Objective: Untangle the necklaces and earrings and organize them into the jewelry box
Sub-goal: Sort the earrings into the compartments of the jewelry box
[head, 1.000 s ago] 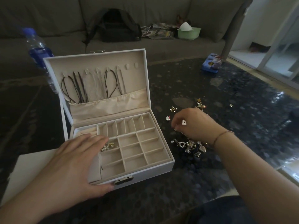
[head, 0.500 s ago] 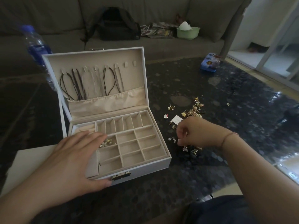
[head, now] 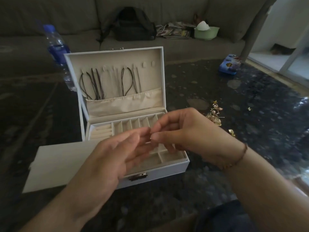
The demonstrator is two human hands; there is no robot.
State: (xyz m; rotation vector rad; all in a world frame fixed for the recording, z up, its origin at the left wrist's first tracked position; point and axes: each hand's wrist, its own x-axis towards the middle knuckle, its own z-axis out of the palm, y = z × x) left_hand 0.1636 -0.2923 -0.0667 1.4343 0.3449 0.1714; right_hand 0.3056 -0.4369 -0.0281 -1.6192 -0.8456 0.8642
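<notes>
Both hands met over the open box.
The right hand (head: 187,131) pinched a tiny earring (head: 151,138), too small to make out; the left hand (head: 117,154) touched it with relaxed fingers, above the jewelry box (head: 167,169). More earrings (head: 214,115) lay on the table (head: 250,91) to the right.

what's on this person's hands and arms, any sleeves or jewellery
Both forearms are bare, with no sleeves in view. The right hand has a thin reddish-brown beaded bracelet round its wrist. The left hand and its wrist show no bracelet or watch. No rings can be made out on the blurred fingers.
</notes>
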